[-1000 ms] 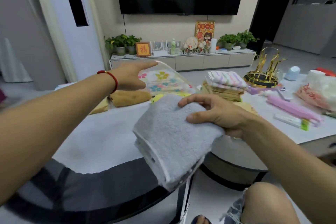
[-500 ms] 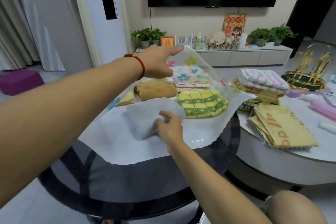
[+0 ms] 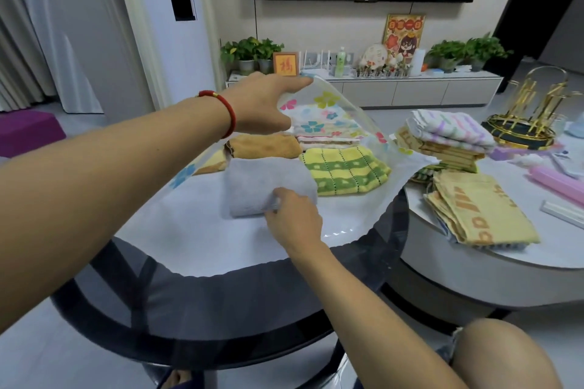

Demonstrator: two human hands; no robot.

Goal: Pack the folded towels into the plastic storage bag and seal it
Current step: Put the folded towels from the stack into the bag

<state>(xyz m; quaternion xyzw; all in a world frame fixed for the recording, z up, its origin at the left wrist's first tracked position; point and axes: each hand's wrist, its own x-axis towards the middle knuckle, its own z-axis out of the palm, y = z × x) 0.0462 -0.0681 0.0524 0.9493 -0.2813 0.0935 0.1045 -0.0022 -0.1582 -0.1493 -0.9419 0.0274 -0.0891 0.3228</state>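
Observation:
A clear plastic storage bag (image 3: 357, 123) printed with flowers lies open on the dark round table (image 3: 221, 309). My left hand (image 3: 265, 104) holds its upper flap lifted. Inside the bag lie a grey towel (image 3: 259, 186), a yellow-green checked towel (image 3: 344, 169), a brown towel (image 3: 265, 146) and a pink-striped towel (image 3: 325, 140). My right hand (image 3: 294, 218) grips the grey towel's near edge inside the bag mouth. Outside the bag, a tan lettered towel (image 3: 480, 208) and a stack of towels (image 3: 448, 139) rest on the white table (image 3: 474, 259).
A gold rack (image 3: 531, 117), a pink case (image 3: 559, 180) and small items sit on the white table at right. A TV cabinet (image 3: 395, 88) with plants stands beyond. My bare knee (image 3: 505, 354) is at lower right.
The grey towel went from held in front of me into the bag, and my right hand has pushed it further in. My left hand keeps the flap raised.

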